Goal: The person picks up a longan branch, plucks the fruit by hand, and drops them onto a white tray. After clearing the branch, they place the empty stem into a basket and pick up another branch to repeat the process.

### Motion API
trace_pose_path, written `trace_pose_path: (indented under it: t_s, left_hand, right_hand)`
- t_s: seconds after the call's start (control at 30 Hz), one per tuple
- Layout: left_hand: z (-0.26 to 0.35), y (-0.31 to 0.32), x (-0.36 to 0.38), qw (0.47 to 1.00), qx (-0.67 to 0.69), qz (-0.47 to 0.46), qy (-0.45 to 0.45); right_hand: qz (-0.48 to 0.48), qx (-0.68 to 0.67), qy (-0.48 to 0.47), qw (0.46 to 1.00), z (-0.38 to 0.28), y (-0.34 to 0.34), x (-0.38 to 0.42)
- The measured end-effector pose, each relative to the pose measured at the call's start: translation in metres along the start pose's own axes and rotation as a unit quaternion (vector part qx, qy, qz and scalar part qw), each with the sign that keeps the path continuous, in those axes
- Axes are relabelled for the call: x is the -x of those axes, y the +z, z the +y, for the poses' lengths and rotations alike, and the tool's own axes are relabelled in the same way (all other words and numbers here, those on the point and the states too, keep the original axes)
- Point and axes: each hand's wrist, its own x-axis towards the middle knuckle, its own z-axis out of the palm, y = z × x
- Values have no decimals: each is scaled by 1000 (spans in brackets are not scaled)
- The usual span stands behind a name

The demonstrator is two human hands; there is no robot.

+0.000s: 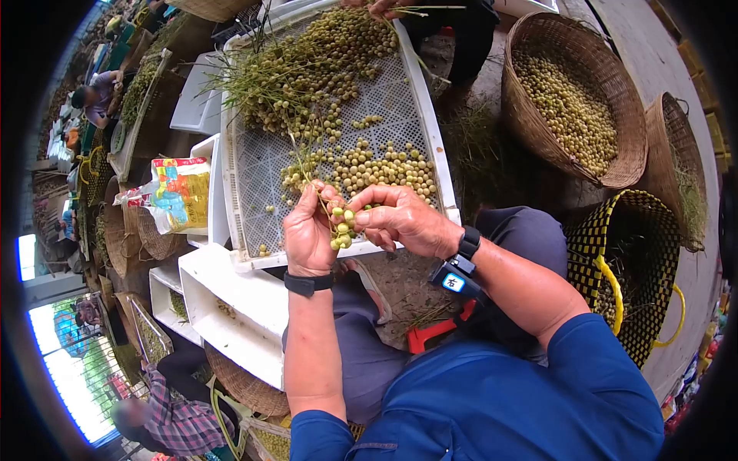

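My left hand point(309, 230) is closed around the stem of a sprig of small round green-yellow fruits point(343, 229), which look like longans. The sprig hangs over the near edge of a white perforated tray point(257, 184). From the other side, my right hand point(403, 221) has thumb and forefinger pinched at one of its fruits. Loose brownish-yellow fruits point(384, 170) lie in the tray just beyond my fingers. Farther back is a heap of fruit bunches point(307, 77) still on green stems.
Another person's hands point(383, 8) hold stems at the tray's far end. On the right stand a wicker basket of loose fruits point(565, 115) and a yellow-black woven basket point(638, 269). White foam boxes point(238, 300) and a printed bag point(181, 196) are on the left.
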Motion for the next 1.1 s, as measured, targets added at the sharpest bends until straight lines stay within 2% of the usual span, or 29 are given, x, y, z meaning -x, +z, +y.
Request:
trace_pose_path:
  t_s: [0.07,0.1,0.13,0.2,0.33,0.4,0.47,0.57,0.63,0.77,0.8,0.87,0.9,1.0,1.1]
  left_hand:
    - [0,-1,1,999,1,35,-15]
    - [2,-5,0,1000,10,1,-28]
    - [2,-8,-1,1000,10,0,-28]
    - [2,-10,-1,999,-25,10,-37]
    - [2,-4,1,998,-28,27,-42]
    - [2,-1,2,997,-64,40,14]
    - [2,1,3,996,-69,50,18]
    - [-1,7,4,993,-95,69,26]
    - [0,8,5,990,-116,77,31]
    - [9,14,8,980,-162,52,99]
    - [12,19,10,973,-193,50,118]
    - [11,26,13,969,-204,59,123]
    - [10,28,14,963,-233,54,125]
    - [7,29,15,950,-280,46,131]
    - [2,32,15,939,-314,45,133]
  right_hand:
    - [7,44,-6,999,1,2,-1]
    - [16,89,-13,996,0,3,-1]
    - [16,89,-13,996,-1,4,-1]
    - [36,179,-12,983,-5,8,1]
    - [35,167,-9,985,-4,7,1]
    - [37,168,1,985,-3,5,1]
    - [37,169,12,985,-4,5,2]
    - [21,133,52,990,-8,4,4]
    - [5,95,115,989,-11,1,5]
    - [-10,154,184,971,-11,-4,8]
    - [-11,155,184,971,-13,-3,9]
    - [-12,-8,112,994,-15,1,11]
    - [-21,-22,91,995,-17,1,10]
    - [27,-6,80,996,-15,1,8]
    - [62,73,71,993,-6,0,4]
